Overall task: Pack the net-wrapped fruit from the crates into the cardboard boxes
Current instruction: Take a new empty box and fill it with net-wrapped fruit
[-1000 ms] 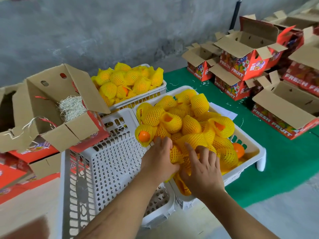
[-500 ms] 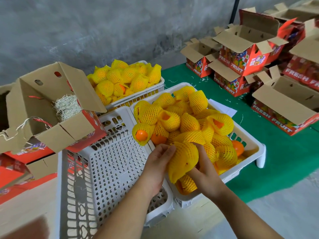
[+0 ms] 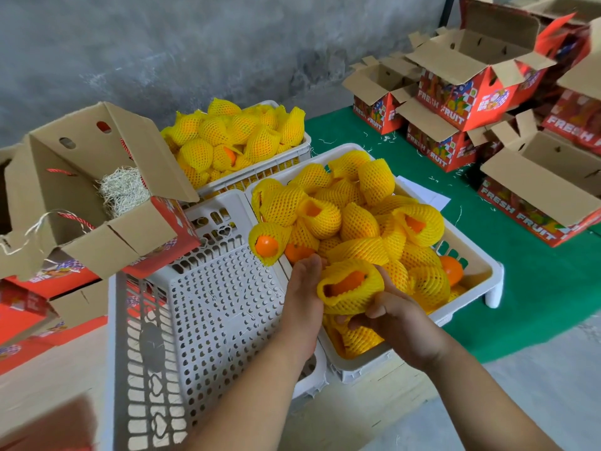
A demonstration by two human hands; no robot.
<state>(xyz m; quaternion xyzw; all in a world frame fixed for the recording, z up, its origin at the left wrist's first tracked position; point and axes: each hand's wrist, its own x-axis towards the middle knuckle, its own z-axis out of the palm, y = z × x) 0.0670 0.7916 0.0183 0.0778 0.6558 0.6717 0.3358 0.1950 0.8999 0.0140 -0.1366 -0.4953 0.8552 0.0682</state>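
Note:
Between my hands is an orange in yellow foam net (image 3: 349,288), raised over the near corner of a white crate (image 3: 468,307) heaped with net-wrapped fruit. My left hand (image 3: 300,304) presses its left side with straight fingers. My right hand (image 3: 395,315) grips it from below and the right, thumb over the net. An open cardboard box (image 3: 81,196) with straw padding sits at the left. A second full crate (image 3: 247,177) stands behind.
An empty perforated white crate (image 3: 201,307) lies between the open box and the full crate. Several open red "FRESH FRUIT" boxes (image 3: 468,92) stand on the green cloth (image 3: 536,288) at the right. A grey wall runs behind.
Both hands dug into the pile, then lifted one netted orange out. It has turned so the net's open end with the orange showing faces up.

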